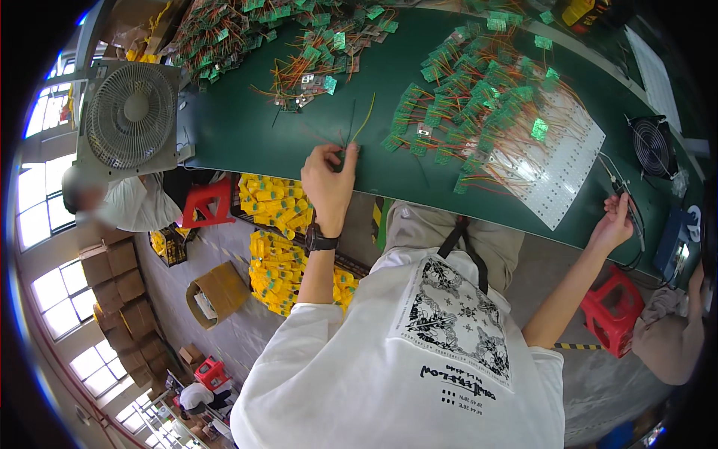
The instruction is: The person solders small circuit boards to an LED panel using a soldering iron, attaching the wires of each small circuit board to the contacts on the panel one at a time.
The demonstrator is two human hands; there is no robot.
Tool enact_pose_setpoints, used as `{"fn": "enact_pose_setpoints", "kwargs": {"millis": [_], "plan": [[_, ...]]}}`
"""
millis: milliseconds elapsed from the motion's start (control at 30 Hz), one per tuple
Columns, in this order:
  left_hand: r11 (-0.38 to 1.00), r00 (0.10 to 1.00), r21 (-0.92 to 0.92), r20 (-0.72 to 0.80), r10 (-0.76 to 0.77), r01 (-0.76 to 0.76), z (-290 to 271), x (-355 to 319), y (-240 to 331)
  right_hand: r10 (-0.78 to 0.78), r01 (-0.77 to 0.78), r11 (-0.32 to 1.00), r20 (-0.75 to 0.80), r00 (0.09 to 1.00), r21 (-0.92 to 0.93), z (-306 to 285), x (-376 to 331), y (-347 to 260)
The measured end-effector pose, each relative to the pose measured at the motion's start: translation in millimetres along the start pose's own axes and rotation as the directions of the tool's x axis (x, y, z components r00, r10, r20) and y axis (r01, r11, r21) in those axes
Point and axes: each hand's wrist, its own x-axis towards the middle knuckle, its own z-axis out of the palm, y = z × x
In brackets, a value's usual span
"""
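While the left hand [329,173] pinches thin wires [357,126] on the green table [247,127], at about eleven o'clock, a soft, steady pull is best. Its arm reaches straight up. At three o'clock, the right hand [615,223] is closed around a soldering pen [627,202], wrist bent.

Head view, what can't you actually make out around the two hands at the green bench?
- Left hand: fingers curl over the wires, hiding the grip.
- Right hand: the thin tool is too small to identify.
- Small green boards: parts too small to read.
- Dark fan: bent by the fisheye rim.
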Motion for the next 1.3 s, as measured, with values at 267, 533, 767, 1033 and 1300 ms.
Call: {"fn": "enact_pose_setpoints", "kwargs": {"millis": [267,533,767,1033,1300], "plan": [[0.966,0.975,-0.156,0.041,0.217,-0.208,4,11,-3,-0.005,0.005,1.000,-0.001,1.000,0.007,4,-2,-1],[0.946,0.970,-0.323,0.219,0.105,-0.029,-14,16,0,-0.019,0.019,1.000,0.012,1.000,0.002,4,-2,-2],[0.928,0.933,-0.372,0.347,0.099,0.040,-18,17,-13,-0.018,0.018,1.000,0.016,1.000,-0.002,1,0,1],[0.816,0.851,-0.562,0.488,0.192,0.138,-27,14,-14,-0.008,0.008,1.000,0.010,1.000,-0.013,1,0,0],[0.706,0.882,-0.667,0.454,0.130,0.239,-15,14,-18,-0.014,0.015,0.999,0.017,1.000,-0.039,-2,2,3]]}}
